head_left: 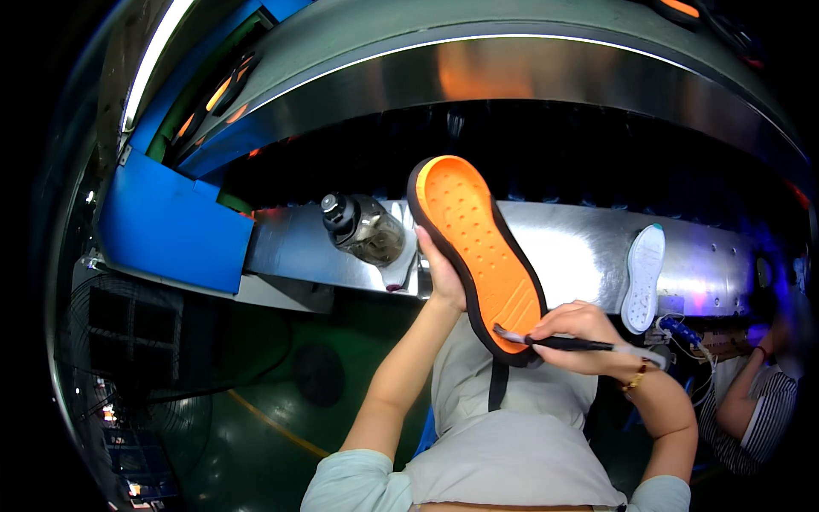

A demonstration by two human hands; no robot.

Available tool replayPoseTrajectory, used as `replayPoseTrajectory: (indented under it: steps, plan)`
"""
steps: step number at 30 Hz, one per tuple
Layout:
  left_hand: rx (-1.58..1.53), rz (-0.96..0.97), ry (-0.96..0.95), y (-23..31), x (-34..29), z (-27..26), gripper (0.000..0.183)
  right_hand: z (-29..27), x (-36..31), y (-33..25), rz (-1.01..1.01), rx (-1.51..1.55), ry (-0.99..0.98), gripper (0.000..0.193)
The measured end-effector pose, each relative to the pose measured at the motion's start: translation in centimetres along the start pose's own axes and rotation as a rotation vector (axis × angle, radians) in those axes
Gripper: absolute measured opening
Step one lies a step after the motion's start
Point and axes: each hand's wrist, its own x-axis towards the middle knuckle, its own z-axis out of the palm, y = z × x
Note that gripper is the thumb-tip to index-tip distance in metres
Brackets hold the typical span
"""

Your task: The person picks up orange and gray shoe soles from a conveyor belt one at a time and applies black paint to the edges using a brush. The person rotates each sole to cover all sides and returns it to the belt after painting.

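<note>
An orange shoe sole (473, 243) with a black rim is held up at a tilt over my lap. My left hand (441, 271) grips it by its left edge, with the fingers partly hidden beneath. In my right hand (580, 335) is a brush (567, 344) with a black handle, held like a pen. Its bristles touch the orange face near the sole's lower end. Small holes dot the upper part of that face, and slanted grooves cross the lower part.
A dark see-through bottle (367, 230) and a white sole (643, 277) stand on the metal shelf (563, 247). Beyond runs a conveyor belt (512, 19) carrying soles. A blue machine housing (175, 226) is at left. Another person's arm (740, 397) shows at right.
</note>
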Motion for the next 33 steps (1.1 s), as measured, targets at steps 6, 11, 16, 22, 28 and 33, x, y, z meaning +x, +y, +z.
replayPoseTrajectory:
  steps: [6,11,16,22,28,33]
  plan:
    - [-0.186,-0.070,-0.180,-2.9,-1.9,2.9,0.080,-4.6,5.2,-1.8,0.051,0.265,0.388,0.014]
    - [-0.183,-0.071,-0.382,-2.1,-1.8,3.8,0.085,-3.5,4.2,-3.6,-0.140,0.176,0.113,0.016]
    - [0.086,0.122,0.043,-2.0,-1.8,4.8,0.080,-4.1,4.0,-1.9,0.043,0.280,0.309,0.014]
    - [-0.036,0.254,-0.042,-0.6,-0.3,2.7,0.086,-3.6,2.2,-3.9,-0.040,0.368,0.044,0.017]
    - [-0.095,0.301,-0.153,1.0,-0.2,4.6,0.093,-3.2,2.0,-3.2,-0.093,0.244,0.101,0.019]
    - [-0.059,0.325,-0.189,2.1,-0.3,5.1,0.095,-4.0,1.1,-2.8,0.054,0.339,0.274,0.019]
